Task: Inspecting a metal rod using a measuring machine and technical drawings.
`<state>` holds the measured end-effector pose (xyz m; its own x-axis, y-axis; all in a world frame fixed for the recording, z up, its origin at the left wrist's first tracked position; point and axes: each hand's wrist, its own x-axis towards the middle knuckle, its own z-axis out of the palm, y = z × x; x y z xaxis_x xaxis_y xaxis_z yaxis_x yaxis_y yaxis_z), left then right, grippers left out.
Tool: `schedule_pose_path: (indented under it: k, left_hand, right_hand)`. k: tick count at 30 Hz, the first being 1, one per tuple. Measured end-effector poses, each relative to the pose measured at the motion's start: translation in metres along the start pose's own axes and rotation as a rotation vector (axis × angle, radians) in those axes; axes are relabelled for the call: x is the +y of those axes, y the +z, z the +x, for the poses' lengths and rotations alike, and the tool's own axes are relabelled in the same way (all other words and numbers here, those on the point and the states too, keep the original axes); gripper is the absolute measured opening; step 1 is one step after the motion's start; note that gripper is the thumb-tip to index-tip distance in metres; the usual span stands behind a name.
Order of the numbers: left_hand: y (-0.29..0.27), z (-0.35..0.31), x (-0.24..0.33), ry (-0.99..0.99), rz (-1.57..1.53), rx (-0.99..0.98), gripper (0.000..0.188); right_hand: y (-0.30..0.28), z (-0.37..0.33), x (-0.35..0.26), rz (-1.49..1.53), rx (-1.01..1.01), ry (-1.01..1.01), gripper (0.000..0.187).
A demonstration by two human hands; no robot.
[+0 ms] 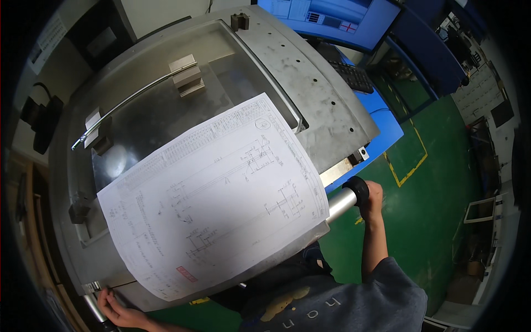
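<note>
My right hand [374, 198] is closed round a black knob [358, 191] at the end of a silver cylinder [342, 205], which sticks out from the machine's right side. At the lower left, my left hand [119, 311] is beside another silver cylinder [94, 307] and a small metal fitting [92, 286] by the near edge. Its fingers are loosely bent and apart, with nothing visible in them. A large white drawing sheet [221, 193] with a red stamp lies over the near part of the machine bed. Beyond it, a thin metal rod [130, 100] rests across two V-blocks [187, 77] on the glass plate.
The grey machine table [318, 105] frames the glass, with a small dark block [239, 21] at its far edge. Behind on the right stand a monitor [332, 22] and a keyboard [352, 76] on a blue desk. The floor [437, 182] is green with yellow lines.
</note>
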<state>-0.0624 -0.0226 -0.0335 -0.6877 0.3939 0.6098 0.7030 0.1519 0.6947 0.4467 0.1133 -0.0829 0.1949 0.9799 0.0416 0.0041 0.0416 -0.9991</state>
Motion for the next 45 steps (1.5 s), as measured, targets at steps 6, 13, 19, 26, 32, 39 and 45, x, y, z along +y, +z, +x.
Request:
schedule_pose_path:
  k: [6, 13, 19, 26, 32, 39, 45]
  left_hand:
    - [-0.002, 0.001, 0.006, 0.035, 0.022, -0.01, 0.017]
    - [-0.002, 0.002, -0.012, 0.077, 0.007, -0.012, 0.019]
    - [0.018, 0.002, 0.047, 0.266, -0.002, 0.068, 0.016]
    - [0.02, 0.0, 0.043, 0.246, -0.028, 0.102, 0.017]
    - [0.018, 0.0, 0.044, 0.224, -0.013, 0.085, 0.017]
    - [0.019, -0.001, 0.044, 0.199, -0.024, 0.092, 0.016]
    - [0.018, -0.003, 0.042, 0.193, -0.017, 0.083, 0.016]
  right_hand:
    - [0.02, 0.026, -0.017, 0.056, 0.008, -0.238, 0.035]
    - [0.015, 0.014, 0.005, -0.129, 0.07, 0.001, 0.027]
    - [0.008, 0.014, -0.013, 0.048, -0.068, -0.155, 0.036]
    - [0.02, 0.027, -0.006, 0.04, -0.088, 0.054, 0.033]
    - [0.01, 0.003, -0.008, 0.016, 0.032, 0.004, 0.034]
    - [0.015, 0.036, -0.003, 0.016, -0.104, -0.037, 0.031]
    - [0.003, 0.012, 0.014, -0.018, -0.061, -0.03, 0.028]
